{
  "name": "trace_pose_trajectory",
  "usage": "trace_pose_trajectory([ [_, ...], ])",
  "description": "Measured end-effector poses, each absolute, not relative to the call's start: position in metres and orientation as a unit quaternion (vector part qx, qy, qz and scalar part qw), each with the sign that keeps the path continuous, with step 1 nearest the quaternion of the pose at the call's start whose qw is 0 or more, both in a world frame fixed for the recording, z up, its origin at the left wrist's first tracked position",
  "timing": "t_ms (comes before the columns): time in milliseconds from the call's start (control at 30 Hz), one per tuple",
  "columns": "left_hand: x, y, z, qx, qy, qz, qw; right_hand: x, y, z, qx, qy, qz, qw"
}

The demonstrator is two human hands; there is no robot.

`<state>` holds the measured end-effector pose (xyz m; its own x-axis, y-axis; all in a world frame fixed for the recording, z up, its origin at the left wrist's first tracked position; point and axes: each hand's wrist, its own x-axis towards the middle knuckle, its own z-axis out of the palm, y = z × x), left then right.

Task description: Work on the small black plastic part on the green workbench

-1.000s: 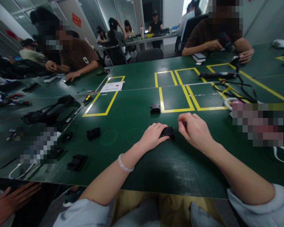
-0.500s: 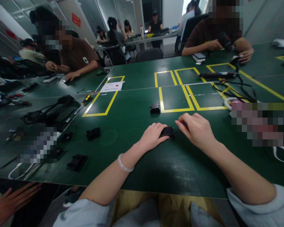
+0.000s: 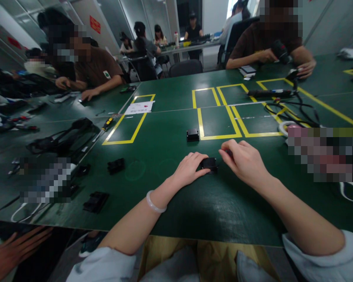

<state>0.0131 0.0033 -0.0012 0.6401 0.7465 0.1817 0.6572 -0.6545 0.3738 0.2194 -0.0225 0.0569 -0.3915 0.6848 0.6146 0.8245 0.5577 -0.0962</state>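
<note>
A small black rectangular block [image 3: 210, 165] lies on the green table, its left end between the thumb and fingers of my left hand [image 3: 189, 168]. My right hand [image 3: 243, 159] hovers just to the right of the block, apart from it. Its thumb and fingertips are curled together; whatever they may hold is hidden. Beyond my left hand sits a second black block [image 3: 193, 135] of similar shape, near a yellow tape outline [image 3: 220, 137].
Black parts [image 3: 115, 166] and a larger black piece [image 3: 95, 201] lie to my left, with a yellow-black screwdriver [image 3: 107, 124] farther off. At right are a black cable [image 3: 297, 113] and a tape roll [image 3: 284, 128]. A co-worker's hand [image 3: 23, 248] shows at lower left; other people sit opposite.
My right hand has shifted very slightly to the right, away from the block. My left hand and the block have stayed in place.
</note>
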Motion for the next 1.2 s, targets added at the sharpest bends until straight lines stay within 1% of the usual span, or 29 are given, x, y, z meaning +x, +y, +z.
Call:
trace_pose_trajectory([
  [300,0.0124,0.0045,-0.0017,0.893,0.388,0.174,0.148,0.2184,-0.0237,0.0581,-0.457,-0.832,-0.106,0.295],
  [567,0.0129,0.0044,-0.0029,0.890,0.394,0.171,0.151,0.2153,-0.0238,0.0559,-0.457,-0.827,-0.105,0.311],
  [700,0.0123,0.0043,-0.0022,0.891,0.391,0.173,0.150,0.2157,-0.0244,0.0563,-0.452,-0.834,-0.093,0.302],
  [1200,0.0126,0.0043,-0.0021,0.891,0.392,0.174,0.149,0.2155,-0.0230,0.0534,-0.433,-0.838,-0.117,0.311],
])
